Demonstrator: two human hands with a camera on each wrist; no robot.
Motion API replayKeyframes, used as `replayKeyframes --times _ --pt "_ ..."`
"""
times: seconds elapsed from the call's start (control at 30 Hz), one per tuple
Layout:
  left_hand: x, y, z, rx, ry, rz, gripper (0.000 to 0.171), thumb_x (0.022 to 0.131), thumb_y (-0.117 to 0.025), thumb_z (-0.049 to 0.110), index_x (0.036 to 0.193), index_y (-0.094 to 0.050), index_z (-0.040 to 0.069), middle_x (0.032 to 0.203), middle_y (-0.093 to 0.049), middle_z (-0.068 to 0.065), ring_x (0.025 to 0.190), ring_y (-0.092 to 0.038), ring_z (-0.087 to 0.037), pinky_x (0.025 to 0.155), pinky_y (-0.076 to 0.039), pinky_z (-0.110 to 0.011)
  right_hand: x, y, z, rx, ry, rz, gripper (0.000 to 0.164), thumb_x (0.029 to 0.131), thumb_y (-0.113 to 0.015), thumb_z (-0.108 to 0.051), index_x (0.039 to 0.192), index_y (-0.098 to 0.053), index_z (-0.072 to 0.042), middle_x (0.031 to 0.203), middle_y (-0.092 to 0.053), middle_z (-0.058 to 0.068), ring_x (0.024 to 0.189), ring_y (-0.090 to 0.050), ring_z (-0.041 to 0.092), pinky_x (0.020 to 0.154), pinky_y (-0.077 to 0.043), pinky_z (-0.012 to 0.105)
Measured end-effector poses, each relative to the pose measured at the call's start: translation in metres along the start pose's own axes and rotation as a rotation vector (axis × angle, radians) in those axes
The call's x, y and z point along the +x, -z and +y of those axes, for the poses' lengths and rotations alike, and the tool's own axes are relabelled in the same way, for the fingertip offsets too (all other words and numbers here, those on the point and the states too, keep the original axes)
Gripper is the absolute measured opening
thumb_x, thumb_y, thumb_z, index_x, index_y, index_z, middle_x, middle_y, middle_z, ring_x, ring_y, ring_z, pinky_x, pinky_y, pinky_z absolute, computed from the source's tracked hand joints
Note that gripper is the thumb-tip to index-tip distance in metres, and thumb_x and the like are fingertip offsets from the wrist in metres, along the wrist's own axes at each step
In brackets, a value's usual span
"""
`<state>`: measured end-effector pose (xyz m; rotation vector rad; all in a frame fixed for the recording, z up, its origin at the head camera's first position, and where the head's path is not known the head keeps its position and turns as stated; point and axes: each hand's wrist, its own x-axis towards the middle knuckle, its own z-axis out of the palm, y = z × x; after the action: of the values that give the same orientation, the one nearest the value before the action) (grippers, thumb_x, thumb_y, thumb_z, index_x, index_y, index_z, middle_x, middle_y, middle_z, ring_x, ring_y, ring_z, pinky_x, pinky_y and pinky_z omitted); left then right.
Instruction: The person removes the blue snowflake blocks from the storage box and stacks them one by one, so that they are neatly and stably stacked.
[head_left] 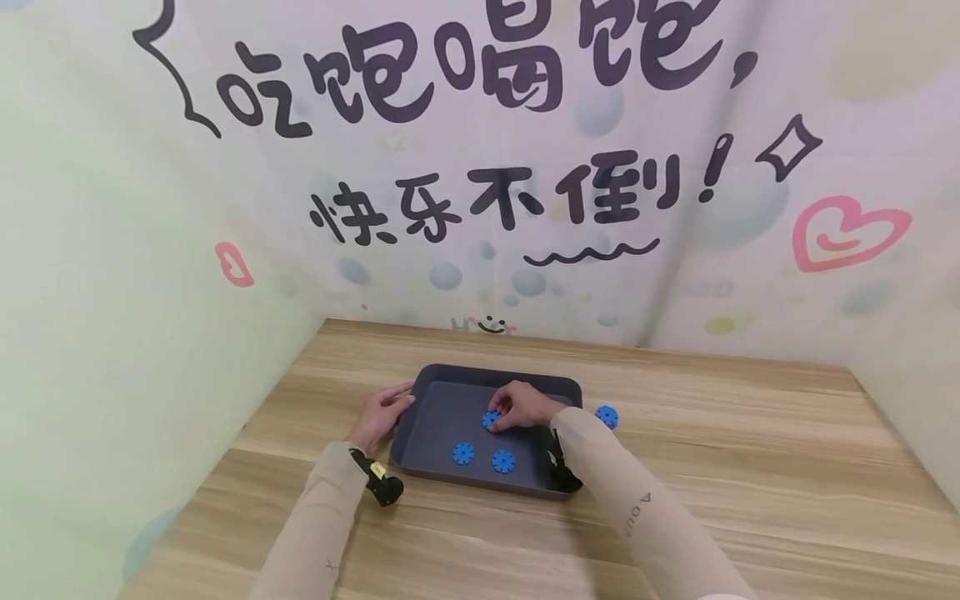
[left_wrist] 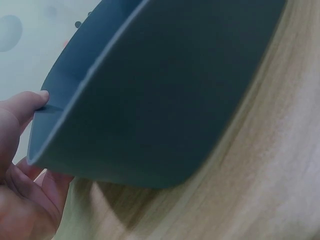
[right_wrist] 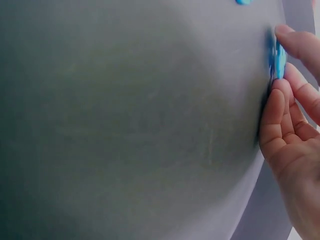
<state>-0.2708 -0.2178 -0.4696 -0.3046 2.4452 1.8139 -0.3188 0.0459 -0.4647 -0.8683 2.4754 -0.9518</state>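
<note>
A dark grey rectangular tray (head_left: 431,417) lies on the wooden table. My left hand (head_left: 377,417) grips its left rim; in the left wrist view the thumb lies over the rim and the other fingers are outside the wall. Over the tray's inside, my right hand (head_left: 527,406) pinches a blue notched disc (head_left: 489,419) between thumb and fingers. That disc (right_wrist: 280,60) appears edge-on in the right wrist view, close to the tray floor. Two similar blue discs, a left one (head_left: 462,453) and a right one (head_left: 503,461), lie flat near the tray's front side.
Another blue notched disc (head_left: 607,417) sits on the wooden table (head_left: 750,450), just right of the tray and beside the right forearm. A printed cloth (head_left: 450,292) hangs behind the table's back edge, with further cloth at the left and right sides.
</note>
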Motion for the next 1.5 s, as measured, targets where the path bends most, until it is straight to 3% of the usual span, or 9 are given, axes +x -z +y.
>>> replayKeyframes --times 0.3,0.73,1.2,1.5 --pt "0.001 -0.001 0.000 -0.004 0.007 -0.010 0.038 0.087 -0.055 0.016 0.125 -0.051 0.009 0.105 -0.057 -0.016 0.069 -0.054 -0.013 0.053 -0.041 -0.023 -0.006 0.008 -0.003 0.008 0.063 -0.003 0.025 0.072 -0.073 -0.020 0.091 -0.064 -0.006 0.076 -0.058 -0.003 0.069 -0.052 0.009 0.063 -0.044 0.022" --pt "-0.002 -0.001 0.000 -0.007 -0.025 -0.001 0.038 0.087 -0.055 0.014 0.124 -0.052 0.007 0.107 -0.057 -0.020 0.066 -0.055 -0.013 0.050 -0.040 -0.023 -0.028 0.033 -0.016 -0.003 0.183 0.072 0.027 0.076 -0.070 -0.021 0.096 -0.064 -0.004 0.080 -0.060 -0.002 0.070 -0.053 0.009 0.065 -0.046 0.023" --pt "-0.001 0.000 -0.001 -0.015 -0.020 -0.006 0.039 0.086 -0.056 0.013 0.124 -0.051 0.006 0.105 -0.058 -0.021 0.067 -0.055 -0.014 0.052 -0.041 -0.024 -0.074 0.052 -0.003 -0.012 0.158 0.131 0.029 0.074 -0.071 -0.020 0.095 -0.062 -0.002 0.080 -0.057 0.001 0.070 -0.051 0.010 0.064 -0.046 0.023" --pt "-0.001 -0.001 -0.001 0.000 -0.015 0.003 0.039 0.086 -0.056 0.014 0.124 -0.051 0.007 0.106 -0.058 -0.021 0.072 -0.056 -0.014 0.056 -0.043 -0.024 -0.108 0.069 0.017 0.002 0.088 0.270 0.029 0.077 -0.069 -0.020 0.099 -0.062 -0.001 0.083 -0.059 0.002 0.075 -0.054 0.013 0.068 -0.047 0.026"
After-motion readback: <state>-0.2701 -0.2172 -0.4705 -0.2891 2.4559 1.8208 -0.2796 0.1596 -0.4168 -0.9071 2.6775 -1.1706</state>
